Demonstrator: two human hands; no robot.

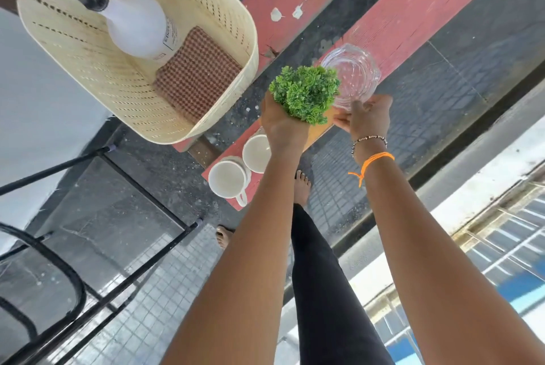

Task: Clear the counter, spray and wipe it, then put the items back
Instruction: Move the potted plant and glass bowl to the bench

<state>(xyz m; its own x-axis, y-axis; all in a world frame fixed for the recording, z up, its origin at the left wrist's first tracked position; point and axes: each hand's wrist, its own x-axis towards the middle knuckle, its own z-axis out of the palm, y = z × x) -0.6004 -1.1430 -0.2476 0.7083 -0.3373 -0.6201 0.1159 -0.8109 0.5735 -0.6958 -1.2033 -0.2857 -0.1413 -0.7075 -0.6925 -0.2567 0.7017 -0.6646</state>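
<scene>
Both arms reach straight out over the red desk (398, 19), side by side. At the far left sits the big cream basket (88, 75), holding a white spray bottle (138, 25) and a checked cloth (197, 78). Left hand (280, 125) is cupped under a bunch of green plant (306, 93), fingers curled around its base, lifting it just above the desk. Right hand (368, 117) pinches the near rim of a clear glass bowl (351, 78), fingers closed on the edge; whether the bowl rests on the desk, I cannot tell. Two white cups (236, 170) stand side by side on the desk's near end, just below the left wrist.
</scene>
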